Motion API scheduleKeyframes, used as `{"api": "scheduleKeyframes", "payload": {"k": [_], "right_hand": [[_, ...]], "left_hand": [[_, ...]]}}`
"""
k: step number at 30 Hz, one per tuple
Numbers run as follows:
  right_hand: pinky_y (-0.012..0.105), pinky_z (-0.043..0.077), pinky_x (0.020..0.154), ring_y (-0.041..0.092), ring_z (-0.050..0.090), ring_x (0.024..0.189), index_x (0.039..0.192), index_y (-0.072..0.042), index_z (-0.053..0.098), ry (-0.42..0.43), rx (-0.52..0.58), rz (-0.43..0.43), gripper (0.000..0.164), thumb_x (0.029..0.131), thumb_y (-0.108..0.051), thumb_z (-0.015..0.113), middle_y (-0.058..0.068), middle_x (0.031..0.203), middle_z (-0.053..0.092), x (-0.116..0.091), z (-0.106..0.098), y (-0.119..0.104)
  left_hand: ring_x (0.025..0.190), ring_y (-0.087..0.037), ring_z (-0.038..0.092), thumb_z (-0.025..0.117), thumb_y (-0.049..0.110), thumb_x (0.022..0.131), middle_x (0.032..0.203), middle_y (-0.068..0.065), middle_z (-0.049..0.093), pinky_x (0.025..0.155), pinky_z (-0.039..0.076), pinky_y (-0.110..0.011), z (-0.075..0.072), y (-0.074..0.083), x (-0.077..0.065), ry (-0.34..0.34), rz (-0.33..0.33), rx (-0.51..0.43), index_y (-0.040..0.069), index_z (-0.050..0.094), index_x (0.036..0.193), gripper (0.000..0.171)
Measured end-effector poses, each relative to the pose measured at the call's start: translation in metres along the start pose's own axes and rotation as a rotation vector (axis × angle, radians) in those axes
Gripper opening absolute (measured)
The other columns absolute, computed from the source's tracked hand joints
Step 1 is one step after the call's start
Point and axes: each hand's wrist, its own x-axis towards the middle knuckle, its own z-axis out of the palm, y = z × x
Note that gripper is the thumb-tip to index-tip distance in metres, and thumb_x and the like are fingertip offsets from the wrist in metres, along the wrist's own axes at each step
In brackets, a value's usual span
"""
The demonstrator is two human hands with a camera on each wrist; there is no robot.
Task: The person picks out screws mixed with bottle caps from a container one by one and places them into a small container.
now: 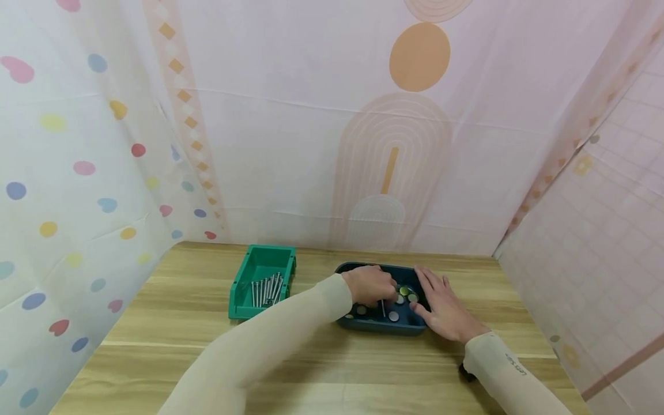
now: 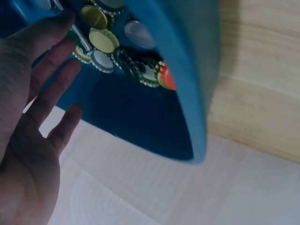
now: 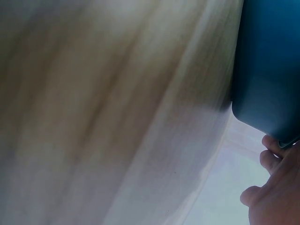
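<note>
My left hand (image 1: 370,285) reaches into a dark blue tray (image 1: 381,328) and pinches a thin silver bolt (image 2: 80,35) between thumb and fingers. The bolt's shaft points down among loose bottle caps (image 2: 104,41), gold, silver and one red-orange. Its upper end is hidden by the fingers. My right hand (image 1: 445,308) rests on the tray's right rim, fingers fairly straight and thumb over the edge. In the right wrist view only part of that hand (image 3: 276,187) shows, against the tray's outer wall (image 3: 267,79).
A green bin (image 1: 270,253) left of the tray holds several long silver bolts (image 1: 267,290). Both containers stand on a wood-grain table (image 1: 332,374) near its back edge. Patterned curtains (image 1: 290,144) hang behind and at both sides.
</note>
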Motion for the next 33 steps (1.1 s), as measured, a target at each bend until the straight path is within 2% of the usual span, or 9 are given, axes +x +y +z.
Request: {"api": "scheduleKeyframes", "payload": {"k": [2,5,7,12,15,21,22,28,33], "right_hand": [[0.086,0.018,0.138,0.053,0.032,0.175,0.184,0.003,0.022,-0.001,-0.007,-0.002,0.089,0.118,-0.037,0.067,0.030,0.189,0.030,-0.001,0.000,0.000],[0.086,0.018,0.138,0.053,0.032,0.175,0.183,0.003,0.022,-0.002,-0.007,-0.002,0.089,0.118,-0.036,0.067,0.030,0.189,0.030,-0.002,0.001,0.000],[0.086,0.018,0.137,0.054,0.033,0.175,0.183,0.004,0.023,0.001,-0.004,-0.005,0.089,0.117,-0.035,0.067,0.030,0.189,0.031,-0.002,0.001,0.000],[0.087,0.018,0.137,0.054,0.033,0.174,0.183,0.003,0.022,0.005,-0.001,-0.010,0.087,0.118,-0.034,0.066,0.030,0.188,0.031,-0.001,0.001,-0.002],[0.087,0.018,0.137,0.055,0.033,0.174,0.183,0.003,0.023,0.008,0.002,-0.014,0.086,0.118,-0.034,0.066,0.031,0.188,0.031,-0.001,0.000,-0.003],[0.088,0.019,0.136,0.056,0.034,0.173,0.183,0.003,0.024,0.012,0.008,-0.020,0.086,0.118,-0.033,0.067,0.031,0.187,0.032,0.000,0.002,-0.002],[0.088,0.019,0.136,0.055,0.034,0.173,0.183,0.003,0.023,0.011,0.010,-0.019,0.086,0.117,-0.033,0.067,0.031,0.187,0.032,0.000,0.003,-0.002],[0.087,0.017,0.137,0.055,0.033,0.174,0.183,0.003,0.022,0.013,0.010,-0.013,0.088,0.118,-0.035,0.067,0.030,0.188,0.030,0.001,0.005,0.001],[0.088,0.016,0.137,0.055,0.032,0.174,0.184,0.003,0.022,0.004,0.014,-0.004,0.087,0.118,-0.035,0.066,0.030,0.189,0.030,0.000,0.003,0.000]], "left_hand": [[0.118,-0.007,0.079,0.091,0.027,0.105,0.131,0.015,0.082,0.106,0.066,-0.034,0.019,-0.001,0.014,0.011,-0.009,-0.002,0.041,0.086,0.127,0.027],[0.114,-0.006,0.078,0.089,0.027,0.106,0.127,0.016,0.082,0.100,0.066,-0.032,0.039,-0.001,0.027,0.046,-0.022,0.009,0.043,0.086,0.125,0.025],[0.112,-0.006,0.077,0.084,0.027,0.110,0.125,0.016,0.082,0.098,0.066,-0.032,0.036,0.004,0.026,0.058,-0.040,0.032,0.044,0.087,0.124,0.022],[0.115,-0.006,0.075,0.073,0.028,0.117,0.128,0.017,0.081,0.099,0.063,-0.030,0.002,0.021,0.007,0.026,-0.079,0.080,0.044,0.086,0.125,0.022],[0.120,-0.005,0.073,0.071,0.030,0.118,0.133,0.018,0.080,0.101,0.062,-0.029,0.001,0.024,0.006,0.007,-0.089,0.109,0.045,0.084,0.132,0.024],[0.118,-0.007,0.072,0.067,0.030,0.120,0.132,0.017,0.078,0.098,0.062,-0.027,0.035,0.018,0.024,0.052,-0.096,0.077,0.042,0.080,0.136,0.024],[0.116,-0.007,0.072,0.067,0.031,0.121,0.130,0.016,0.078,0.097,0.063,-0.026,0.036,0.019,0.025,0.062,-0.098,0.068,0.041,0.081,0.136,0.023],[0.113,-0.007,0.077,0.069,0.026,0.119,0.127,0.011,0.079,0.097,0.066,-0.021,0.005,0.031,0.003,0.075,-0.143,0.062,0.029,0.077,0.141,0.023],[0.113,-0.007,0.078,0.071,0.022,0.118,0.130,0.008,0.079,0.098,0.066,-0.020,-0.004,0.035,-0.008,0.118,-0.176,0.089,0.026,0.071,0.146,0.028]]}}
